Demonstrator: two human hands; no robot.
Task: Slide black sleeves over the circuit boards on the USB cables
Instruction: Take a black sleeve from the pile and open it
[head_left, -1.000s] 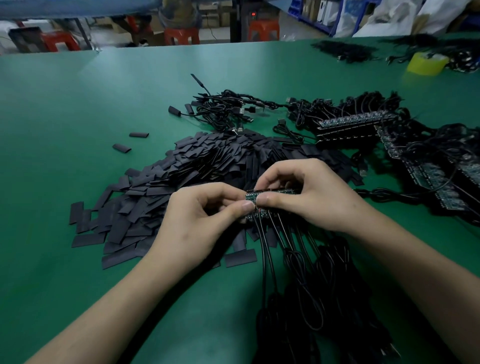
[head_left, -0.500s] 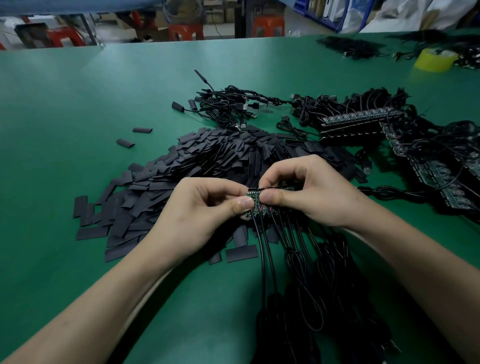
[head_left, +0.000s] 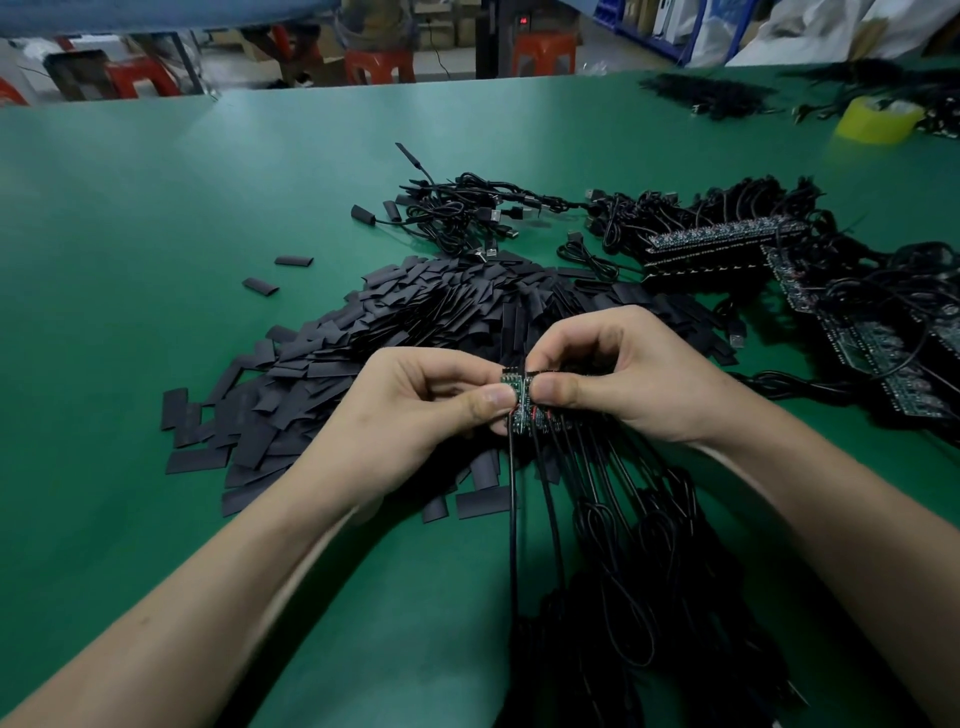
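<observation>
My left hand (head_left: 415, 415) and my right hand (head_left: 623, 374) meet at the table's centre, both pinching a strip of small green circuit boards (head_left: 521, 400) between thumbs and fingers. Black USB cables (head_left: 613, 519) hang from the boards toward me and bunch up near the front edge. A big heap of flat black sleeves (head_left: 415, 322) lies right behind and left of my hands. Most of the board strip is hidden under my right fingers.
Finished sleeved cables (head_left: 462, 213) lie in a tangle at the back. More board strips with cables (head_left: 727, 239) stretch along the right side. Two stray sleeves (head_left: 260, 286) sit to the left. A yellow tape roll (head_left: 878, 122) stands far right on the green table (head_left: 130, 234).
Both hands stay on the board strip. The strip has turned from lying sideways to more end-on, and my thumbs have closed together on its left end.
</observation>
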